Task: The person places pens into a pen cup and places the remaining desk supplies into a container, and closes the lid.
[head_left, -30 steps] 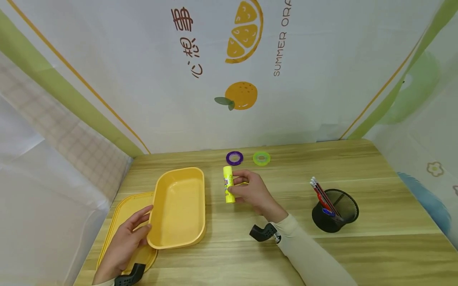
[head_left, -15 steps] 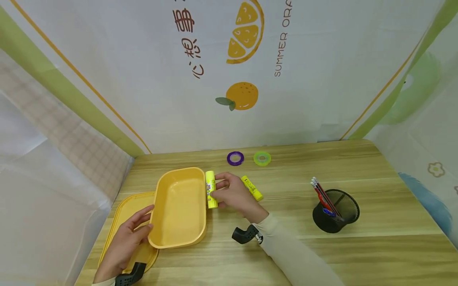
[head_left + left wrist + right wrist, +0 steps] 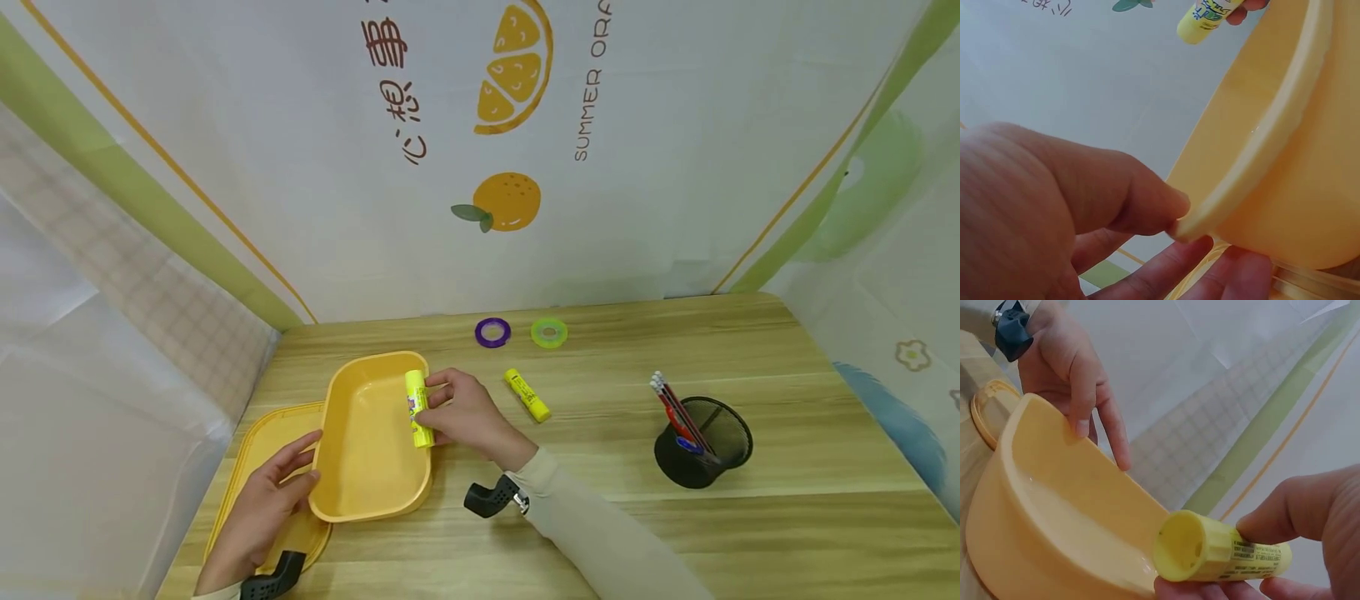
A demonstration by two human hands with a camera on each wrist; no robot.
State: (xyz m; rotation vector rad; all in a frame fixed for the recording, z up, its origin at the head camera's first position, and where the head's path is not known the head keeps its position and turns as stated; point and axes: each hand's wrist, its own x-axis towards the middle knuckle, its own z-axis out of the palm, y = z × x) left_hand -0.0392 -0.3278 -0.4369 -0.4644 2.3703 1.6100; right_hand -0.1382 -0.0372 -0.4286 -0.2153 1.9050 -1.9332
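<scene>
My right hand (image 3: 467,417) pinches a yellow glue stick (image 3: 418,408) between thumb and fingers, over the right rim of a yellow plastic box (image 3: 367,467). In the right wrist view the round end of the glue stick (image 3: 1188,547) faces the camera, close to the box wall (image 3: 1072,487). At the box's left side, my left hand (image 3: 266,500) grips the rim. The left wrist view shows the thumb (image 3: 1141,200) on one side of that rim (image 3: 1254,156) and fingers on the other. The inside of the box holds nothing that I can see.
A yellow lid (image 3: 258,450) lies partly under the box. Right of my right hand is a smaller yellow stick (image 3: 527,395). Purple (image 3: 492,332) and green (image 3: 549,332) tape rolls lie at the back. A black mesh pen holder (image 3: 693,458) with pencils stands at the right.
My right hand has carried the glue stick left, from the table's middle to over the box's right rim. The smaller yellow stick has come into sight. My left hand has stayed put.
</scene>
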